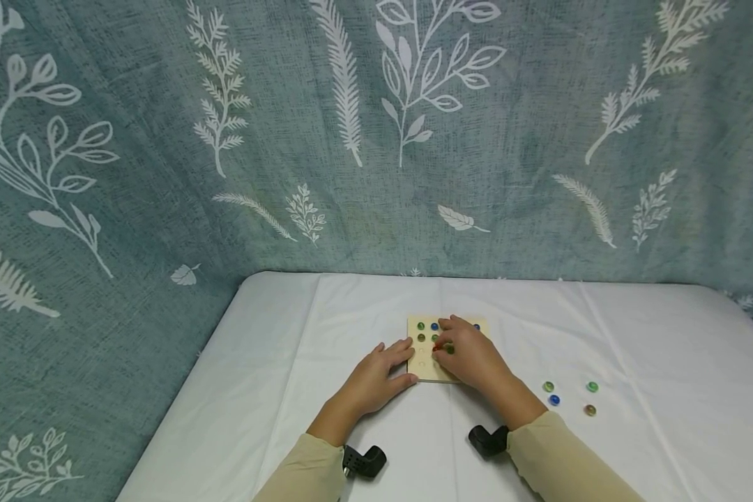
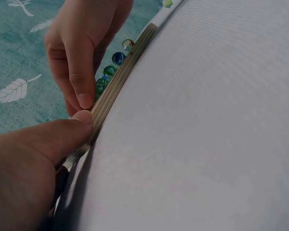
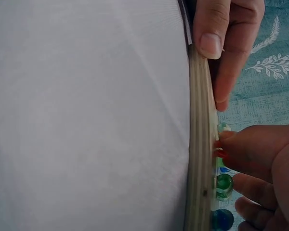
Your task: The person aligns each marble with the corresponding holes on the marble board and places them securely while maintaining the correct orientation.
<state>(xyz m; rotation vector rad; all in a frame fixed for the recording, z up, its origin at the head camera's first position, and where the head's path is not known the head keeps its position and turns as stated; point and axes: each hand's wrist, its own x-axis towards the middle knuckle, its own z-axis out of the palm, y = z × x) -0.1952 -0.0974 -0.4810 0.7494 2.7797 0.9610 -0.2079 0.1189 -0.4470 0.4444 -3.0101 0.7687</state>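
A person's hands at a wooden board (image 1: 431, 374) on a white worktop (image 1: 339, 328).
Nearest are tan sleeves (image 1: 310, 467); past them, four loose marbles (image 1: 592, 387) lie at right. The left hand (image 1: 369, 380), fingers spread, touches the board's left edge; the right hand (image 1: 472, 354) pinches a red marble (image 3: 220, 153) at its middle. Green and blue marbles (image 1: 421, 337) sit farther back. Behind hangs a leaf-patterned curtain (image 1: 376, 209).

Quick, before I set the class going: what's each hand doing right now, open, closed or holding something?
Left hand: open, touching the wooden board at its left side.
Right hand: closed, pinching a red marble.
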